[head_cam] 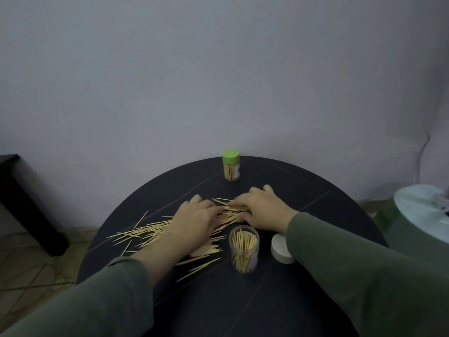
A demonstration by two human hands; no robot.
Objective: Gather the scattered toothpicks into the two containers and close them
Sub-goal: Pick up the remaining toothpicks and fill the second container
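Loose toothpicks (148, 233) lie scattered across the left and middle of the round black table (243, 300). My left hand (194, 218) and my right hand (261, 206) rest palm down on the pile, their fingers meeting over a bunch of toothpicks (230, 211) between them. Whether the fingers pinch any is hidden. A clear open container (244, 250), partly filled with upright toothpicks, stands just in front of my right hand. Its white lid (279, 249) lies beside it under my right forearm. A second container with a green lid (230, 165), closed and full, stands at the table's far edge.
A grey wall rises right behind the table. A dark piece of furniture (21, 203) stands on the tiled floor at the left. A green bin with a white top (420, 220) sits close to the table's right side.
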